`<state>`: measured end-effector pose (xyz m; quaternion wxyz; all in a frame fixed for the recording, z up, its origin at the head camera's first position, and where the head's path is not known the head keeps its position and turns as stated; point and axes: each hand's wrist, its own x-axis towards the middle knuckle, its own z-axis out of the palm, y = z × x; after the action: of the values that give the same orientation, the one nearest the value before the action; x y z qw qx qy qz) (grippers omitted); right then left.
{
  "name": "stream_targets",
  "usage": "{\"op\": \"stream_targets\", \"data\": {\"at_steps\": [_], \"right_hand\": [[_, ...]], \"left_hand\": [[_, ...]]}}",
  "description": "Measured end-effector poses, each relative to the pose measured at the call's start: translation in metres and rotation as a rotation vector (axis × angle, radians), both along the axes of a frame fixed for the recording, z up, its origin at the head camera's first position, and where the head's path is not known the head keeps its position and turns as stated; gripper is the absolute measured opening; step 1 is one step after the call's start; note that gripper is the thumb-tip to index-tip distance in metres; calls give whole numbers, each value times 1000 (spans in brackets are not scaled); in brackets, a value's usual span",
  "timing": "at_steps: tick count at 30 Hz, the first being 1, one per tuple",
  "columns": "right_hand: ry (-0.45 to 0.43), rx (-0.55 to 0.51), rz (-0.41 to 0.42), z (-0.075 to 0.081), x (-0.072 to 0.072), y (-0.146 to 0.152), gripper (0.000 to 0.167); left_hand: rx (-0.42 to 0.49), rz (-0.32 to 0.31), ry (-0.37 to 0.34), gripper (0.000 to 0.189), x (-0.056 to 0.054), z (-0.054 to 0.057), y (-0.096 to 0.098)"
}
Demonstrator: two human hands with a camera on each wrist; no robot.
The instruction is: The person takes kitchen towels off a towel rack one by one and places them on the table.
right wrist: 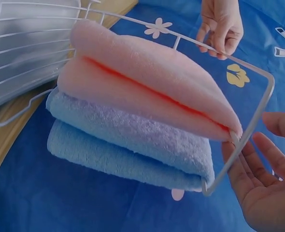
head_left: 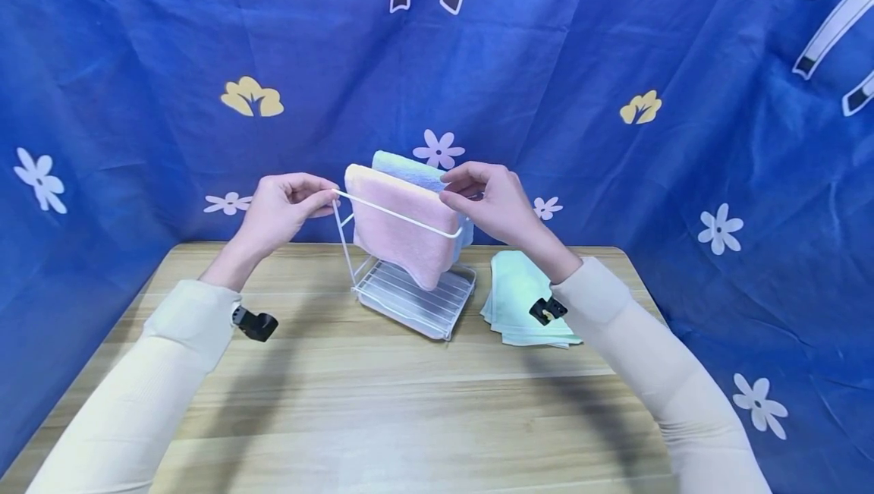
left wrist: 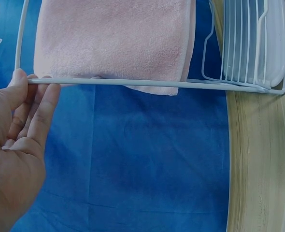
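A white wire rack (head_left: pixel 403 215) stands on the table, with a folded pink towel (head_left: pixel 410 240) and a light blue towel (head_left: pixel 410 169) draped over its upper bars. My left hand (head_left: pixel 283 209) pinches the rack's upper left corner between thumb and fingers; the left wrist view shows this hand (left wrist: pixel 24 145) on the end of a white bar (left wrist: pixel 133 82). At the rack's other end is my right hand (head_left: pixel 498 202), its fingertips at the outer bar beside the pink towel's end. In the right wrist view, this hand's (right wrist: pixel 268 179) thumb stands apart from the fingers.
Light green cloths (head_left: pixel 512 289) lie stacked on the wooden table (head_left: pixel 328 403), right of the rack. A slatted grid over a white tray (head_left: pixel 403 313) forms the rack's base. Behind hangs a blue curtain (head_left: pixel 328 46) with flower prints.
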<state>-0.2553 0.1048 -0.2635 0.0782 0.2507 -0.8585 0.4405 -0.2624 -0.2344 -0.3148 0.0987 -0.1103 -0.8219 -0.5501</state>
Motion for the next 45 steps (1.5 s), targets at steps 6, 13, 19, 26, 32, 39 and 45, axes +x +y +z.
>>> {"op": "stream_targets", "data": {"at_steps": [6,13,19,26,32,39,45], "right_hand": [[-16,17,8,-4,-5,-8,29],[-33,32,11,-7,-12,-16,31],[-33,35,2,-9,-16,-21,30],[-42,64,-6,-8,-18,-27,27],[-35,94,-11,-4,-18,-32,26],[-13,142,-14,-5,-22,-36,22],[0,168,-25,-7,-23,-40,22]], "left_hand": [[-4,-2,2,28,1,0,0],[-6,-1,1,28,1,0,1],[-14,1,-4,28,0,0,0],[-10,0,-4,28,0,0,0],[-14,2,-2,28,1,1,0],[-16,6,-6,27,1,1,0],[-24,9,-8,28,2,1,0]]}}
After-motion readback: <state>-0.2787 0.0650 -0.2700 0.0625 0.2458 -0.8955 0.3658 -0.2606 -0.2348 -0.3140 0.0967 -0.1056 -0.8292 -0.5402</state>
